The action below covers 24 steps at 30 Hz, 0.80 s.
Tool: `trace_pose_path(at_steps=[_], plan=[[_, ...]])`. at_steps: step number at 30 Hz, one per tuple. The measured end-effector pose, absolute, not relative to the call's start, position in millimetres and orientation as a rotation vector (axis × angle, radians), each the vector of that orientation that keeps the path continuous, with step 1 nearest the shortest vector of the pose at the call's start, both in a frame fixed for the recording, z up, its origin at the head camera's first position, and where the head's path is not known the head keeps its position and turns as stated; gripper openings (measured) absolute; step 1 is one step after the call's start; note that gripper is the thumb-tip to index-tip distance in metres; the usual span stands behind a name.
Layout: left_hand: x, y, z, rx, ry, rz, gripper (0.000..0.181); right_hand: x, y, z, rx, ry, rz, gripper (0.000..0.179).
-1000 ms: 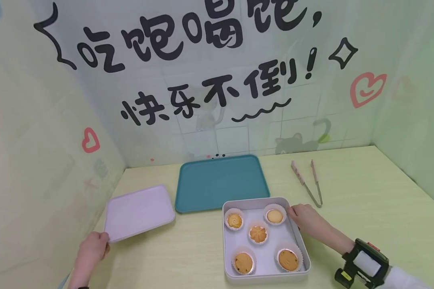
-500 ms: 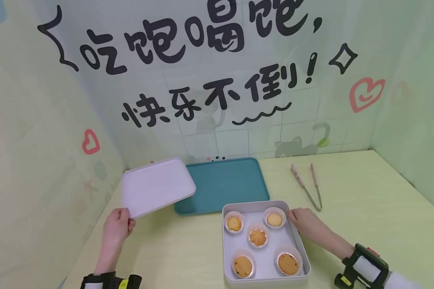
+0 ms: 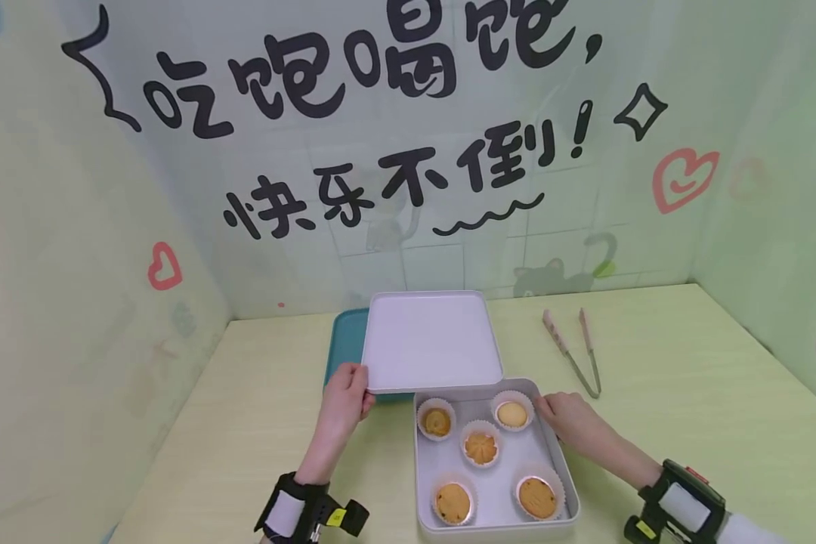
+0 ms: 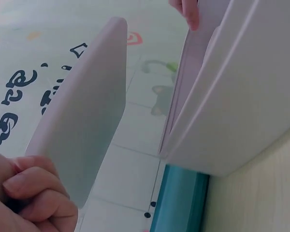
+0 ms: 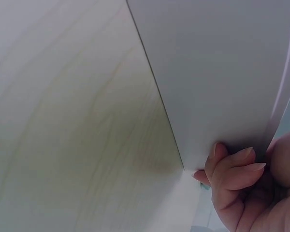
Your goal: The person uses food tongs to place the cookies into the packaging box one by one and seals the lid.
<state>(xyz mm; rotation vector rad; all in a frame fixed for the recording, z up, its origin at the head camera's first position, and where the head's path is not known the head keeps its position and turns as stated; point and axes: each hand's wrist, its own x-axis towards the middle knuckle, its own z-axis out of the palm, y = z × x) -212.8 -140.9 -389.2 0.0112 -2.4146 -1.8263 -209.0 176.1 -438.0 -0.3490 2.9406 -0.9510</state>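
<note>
My left hand (image 3: 345, 400) grips a lilac rectangular lid (image 3: 435, 340) by its near left corner. The lid is raised and tilted, over the far edge of the matching lilac box (image 3: 489, 502). In the left wrist view, the lid (image 4: 82, 111) stands apart from the box (image 4: 241, 96), fingers curled at its edge. Inside the box are several cookies in paper cups, among them a flower-shaped one (image 3: 480, 448) in the middle. My right hand (image 3: 574, 423) holds the box's far right corner; in the right wrist view, its fingers (image 5: 237, 176) bend against the outer wall.
A teal tray (image 3: 347, 344) lies at the back, largely hidden behind the lid. To the right, tongs (image 3: 578, 363) with pink handles rest spread on the pale wooden table (image 3: 687, 378). Printed curtains enclose the back and both sides.
My left hand has carried the lid rightward from the table's left side, across the teal tray to the box's far edge. My right hand has stayed at the box corner.
</note>
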Motion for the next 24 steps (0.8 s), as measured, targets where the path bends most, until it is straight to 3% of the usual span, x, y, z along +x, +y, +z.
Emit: trace_pose_path(at_steps=[7,14,24], plan=[[-209.7,-118.4,-396.0,-0.063,-2.407,-1.859,0.018,-217.0,182.5,-428.1,-0.334,2.884,-1.075,0.036],[-201.2,-112.1,-399.9,-0.098,-2.422,-1.878,0.018,-245.7,180.5,-403.9,-0.303,2.634,-1.622,0.049],[-193.4,-112.2,-393.7,-0.14,-2.436,-1.926,0.019,-255.7,173.8,-397.7,-0.22,2.283,-1.815,0.038]])
